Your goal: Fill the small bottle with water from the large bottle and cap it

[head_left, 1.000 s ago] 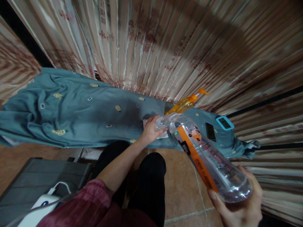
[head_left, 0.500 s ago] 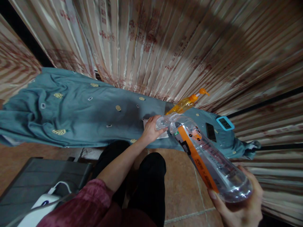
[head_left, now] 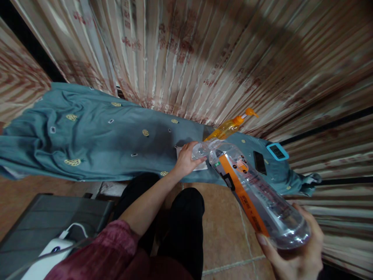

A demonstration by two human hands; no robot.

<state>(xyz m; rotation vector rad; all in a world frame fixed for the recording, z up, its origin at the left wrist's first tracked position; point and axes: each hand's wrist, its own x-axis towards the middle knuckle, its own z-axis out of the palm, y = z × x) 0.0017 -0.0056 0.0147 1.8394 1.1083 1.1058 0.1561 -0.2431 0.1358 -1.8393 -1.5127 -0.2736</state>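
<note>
Pleated, flower-printed curtains (head_left: 145,58) hang behind everything, and against them runs a long surface draped in a teal pineapple-print cloth (head_left: 96,144), with tiled floor (head_left: 224,217) below. A dark grey ridged surface (head_left: 58,216) sits low beside the person's legs. The large clear bottle (head_left: 247,182), orange-labelled, slants above the cloth's front edge, base towards the person. The right hand (head_left: 300,249) spreads to the bottle's width, gripping its base end, thumb by the label. The left hand (head_left: 186,157) curls nearly closed around a clear plastic piece (head_left: 199,151) at the neck end; I can't tell whether that is the neck itself or a separate vessel. Just beyond stands an amber pump bottle (head_left: 225,129). A white power bank (head_left: 48,258) with a cable rests on the grey surface. White paper (head_left: 201,167) lies under the left hand; farther right are a blue-framed digital clock (head_left: 277,151) and a dark phone (head_left: 260,162).
</note>
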